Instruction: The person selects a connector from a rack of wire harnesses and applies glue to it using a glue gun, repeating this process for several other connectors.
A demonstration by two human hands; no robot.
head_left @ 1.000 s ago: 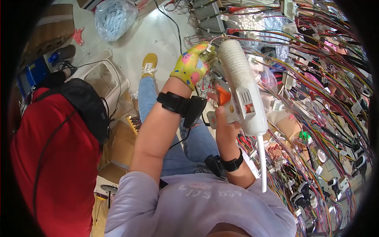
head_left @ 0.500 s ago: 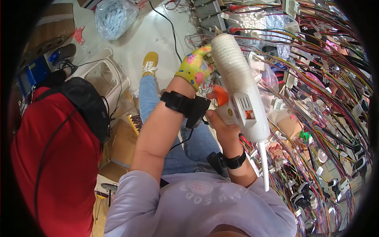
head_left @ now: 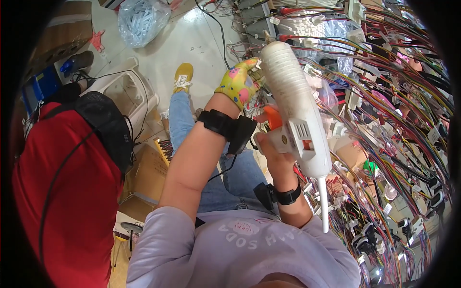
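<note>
My right hand (head_left: 274, 150) grips a white hot glue gun (head_left: 307, 129) by its handle, with fingers at the orange trigger (head_left: 272, 116). The gun's metal tip points away from me, and a white glue stick (head_left: 324, 204) sticks out of its rear. My left hand (head_left: 236, 85), in a yellow glove with coloured spots, is just left of the gun's ribbed barrel. Its fingers are drawn together near a small white piece (head_left: 258, 63); what they hold is partly hidden by the gun. Black straps with small boxes sit on both wrists.
Dense bundles of coloured wires with white connectors (head_left: 355, 98) fill the right side. A person in red (head_left: 72, 192) is close on my left, near a white plastic stool (head_left: 144, 91). Cardboard boxes (head_left: 146, 177) and a clear bag of white parts (head_left: 141, 24) are on the floor.
Both hands and the glue gun have shifted slightly to the right. My right hand keeps its grip on the gun, and the left stays beside the barrel.
</note>
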